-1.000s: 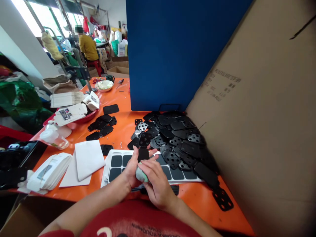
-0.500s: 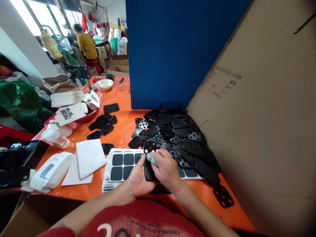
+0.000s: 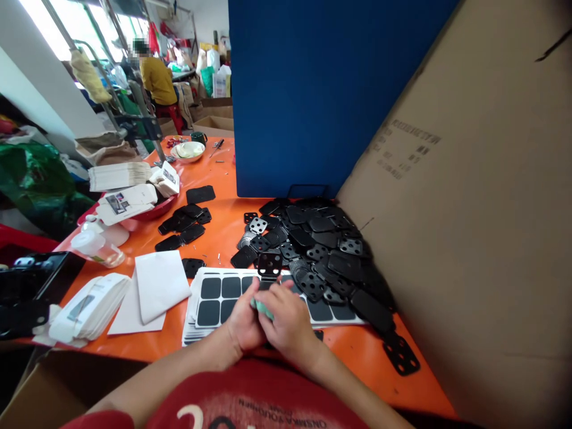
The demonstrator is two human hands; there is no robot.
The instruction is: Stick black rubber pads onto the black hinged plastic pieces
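My left hand (image 3: 243,322) is closed round a black hinged plate (image 3: 269,264) whose perforated end sticks up above my fingers. My right hand (image 3: 288,322) pinches a small green cloth (image 3: 263,308) and presses it against the plate's lower part. Both hands hover over a white sheet of black adhesive pads (image 3: 218,295) at the near edge of the orange table (image 3: 226,235). A big heap of black plates (image 3: 319,247) lies just beyond my hands, to the right.
A blue panel (image 3: 313,89) stands behind the heap; a cardboard wall (image 3: 469,208) closes the right. To the left lie white paper (image 3: 158,286), stacked white packets (image 3: 87,310), a small bottle (image 3: 96,247), a red tray of cards (image 3: 134,205). A person in yellow (image 3: 158,83) works far back.
My right hand has rubbed the green cloth along the plate, up and then back down. Both hands have shifted slightly towards me, and the plate's perforated end now stands clear above them.
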